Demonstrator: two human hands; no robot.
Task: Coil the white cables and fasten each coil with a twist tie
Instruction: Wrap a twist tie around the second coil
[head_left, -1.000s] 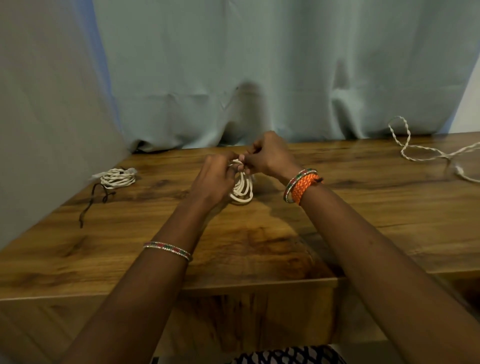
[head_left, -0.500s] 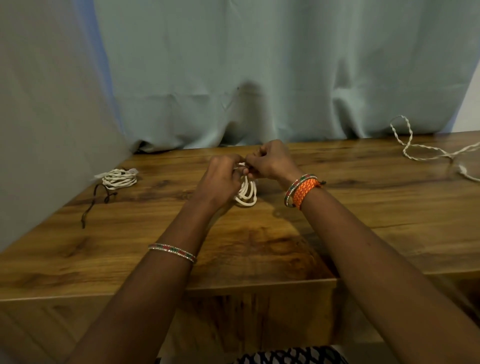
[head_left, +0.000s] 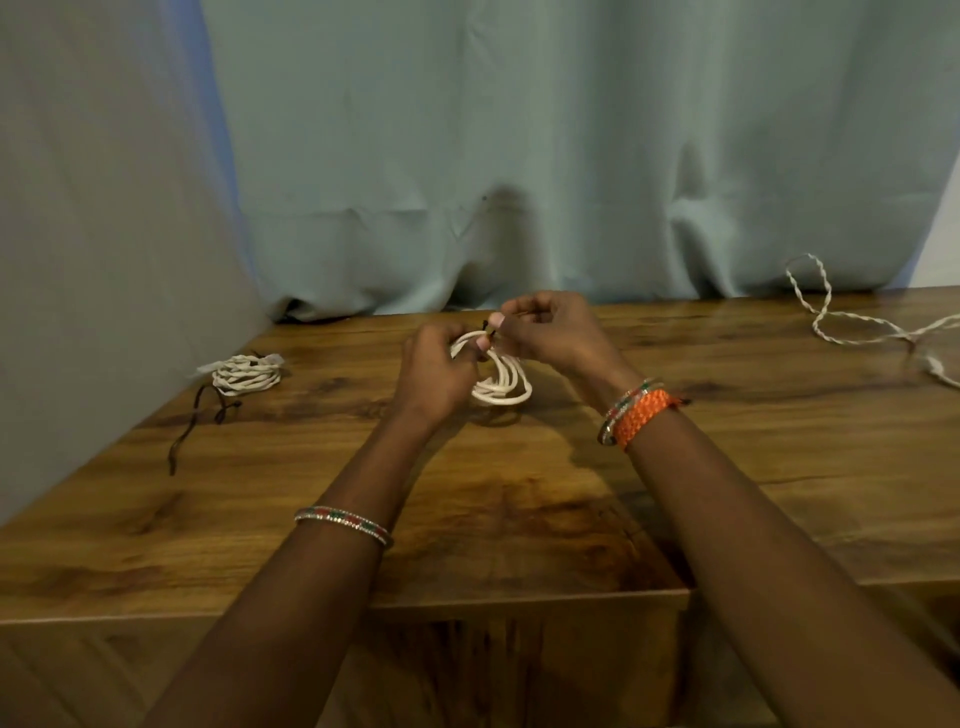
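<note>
A white cable coil (head_left: 506, 384) hangs just above the wooden table (head_left: 519, 493) at its middle. My left hand (head_left: 439, 374) grips the coil's upper left side. My right hand (head_left: 550, 330) pinches a small dark twist tie (head_left: 488, 327) at the top of the coil. A second white coil (head_left: 248, 374) lies at the far left of the table, with dark twist ties (head_left: 200, 415) beside it. A loose white cable (head_left: 852, 322) lies uncoiled at the far right.
A pale blue-grey curtain (head_left: 519, 156) hangs behind the table and along its left side. The table's front edge (head_left: 519, 597) runs below my forearms.
Both hands have shifted slightly with the coil. The coil's loops now spread wider and show more between my hands, and the dark tie end is visible at my right fingertips.
</note>
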